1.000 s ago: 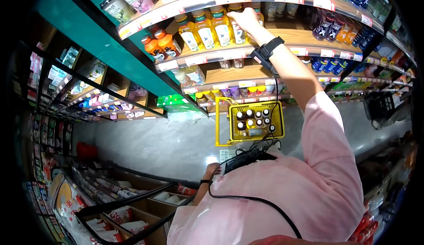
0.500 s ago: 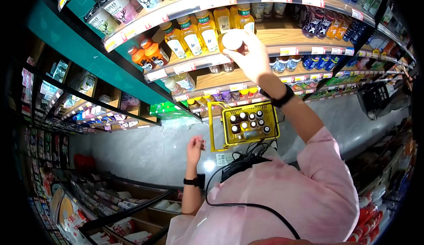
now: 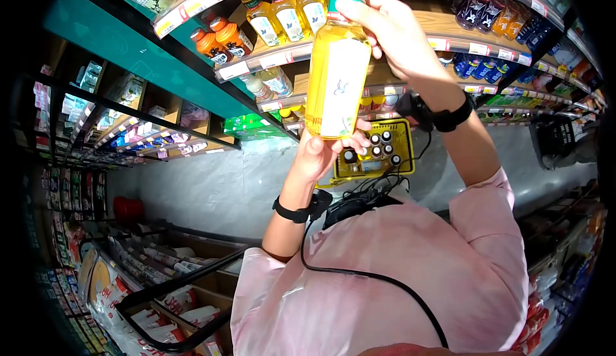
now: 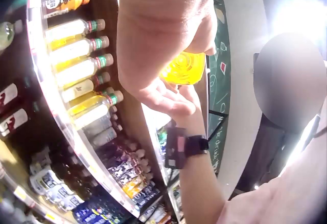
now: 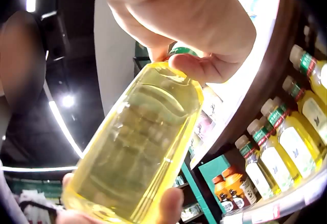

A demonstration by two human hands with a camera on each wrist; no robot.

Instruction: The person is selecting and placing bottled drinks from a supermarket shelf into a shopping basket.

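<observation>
A bottle of yellow drink with a white cap and a pale label hangs tilted in front of the shelf. My right hand grips it round the neck, thumb across the green band below the cap. Under its lower end my left hand cups the base, thumb and fingers on either side. The right wrist view shows the clear back of the bottle and fingertips at its lower edge. In the left wrist view only the yellow base shows past the left hand.
Matching yellow bottles stand on the shelf behind, beside orange bottles. A yellow shopping basket with several capped bottles is on the floor below. Black cables hang at the waist. A black basket stands farther right.
The right hand has drawn the yellow bottle off the shelf and toward the body, its label turned into view. The left hand has risen from the waist to the bottle's base.
</observation>
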